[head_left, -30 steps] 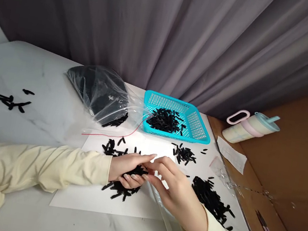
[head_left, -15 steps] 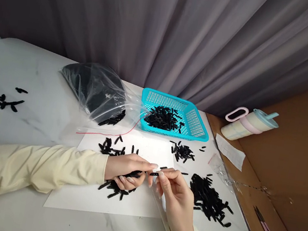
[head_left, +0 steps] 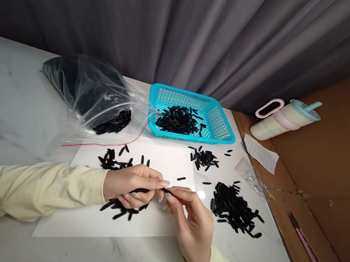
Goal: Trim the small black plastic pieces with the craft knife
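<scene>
1. The left hand (head_left: 129,182) is clenched around a bunch of small black plastic strips (head_left: 141,191) over the white paper sheet (head_left: 145,229).
2. The right hand (head_left: 191,223) pinches one thin black strip (head_left: 167,190) at its fingertips (head_left: 167,197), just where the two hands meet.
3. That strip lies roughly level, its long axis running left to right, one end toward the left hand.
4. Risk, as I judge it: the pinch is slight, so the strip could slip into the loose black pile under the left hand (head_left: 118,210); the full fist could shed pieces too.
</scene>
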The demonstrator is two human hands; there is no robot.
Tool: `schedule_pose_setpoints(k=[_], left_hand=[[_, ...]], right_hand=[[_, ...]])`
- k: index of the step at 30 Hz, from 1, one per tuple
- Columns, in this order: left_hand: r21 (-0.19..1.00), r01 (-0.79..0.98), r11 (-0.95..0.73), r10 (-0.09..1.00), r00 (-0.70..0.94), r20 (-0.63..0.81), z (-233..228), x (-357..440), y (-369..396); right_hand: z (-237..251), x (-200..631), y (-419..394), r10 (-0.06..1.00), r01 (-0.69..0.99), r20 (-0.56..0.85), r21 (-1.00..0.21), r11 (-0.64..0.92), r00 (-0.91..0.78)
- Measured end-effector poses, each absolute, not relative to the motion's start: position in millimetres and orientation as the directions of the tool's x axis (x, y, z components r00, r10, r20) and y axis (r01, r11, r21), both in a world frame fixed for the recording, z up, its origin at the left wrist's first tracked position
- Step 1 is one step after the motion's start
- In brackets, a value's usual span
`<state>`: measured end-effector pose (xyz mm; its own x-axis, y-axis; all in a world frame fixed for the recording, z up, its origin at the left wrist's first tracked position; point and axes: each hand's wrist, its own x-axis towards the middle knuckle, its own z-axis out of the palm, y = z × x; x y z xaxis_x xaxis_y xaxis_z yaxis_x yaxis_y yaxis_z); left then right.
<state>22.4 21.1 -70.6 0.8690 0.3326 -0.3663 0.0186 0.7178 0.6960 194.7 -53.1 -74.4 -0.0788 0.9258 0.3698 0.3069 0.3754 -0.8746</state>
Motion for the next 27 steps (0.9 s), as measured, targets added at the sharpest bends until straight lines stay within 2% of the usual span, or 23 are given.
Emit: schedule_pose_setpoints(k=[10,12,18,22,27], left_hand=[[0.681,0.07,0.729,0.334,0.832,-0.443,-68.7,23.6,20.9],[0.681,0.06,0.73,0.342,0.831,-0.439,-69.3,23.6,20.3],[0.7,0.051,0.712,0.331,0.855,-0.399,-73.1,23.6,20.3],[0.735,0.076,0.674,0.309,0.875,-0.374,-71.9,24.5,19.5],[0.81,0.115,0.575,0.286,0.899,-0.331,-69.9,23.5,16.7]], right_hand=[[-67.7,195.3,-53.9,0.949,0.199,0.159,-0.956,0.217,-0.272],[-67.0,197.5,-52.9,0.954,0.152,0.146,-0.97,0.19,-0.262],[-70.6,201.3,-51.4,0.962,0.137,0.272,-0.952,0.274,-0.038],[-73.1,198.3,-52.6,0.959,0.112,0.281,-0.954,0.278,0.012],[-73.1,196.8,-51.2,0.917,0.169,0.399,-0.903,0.394,-0.009]])
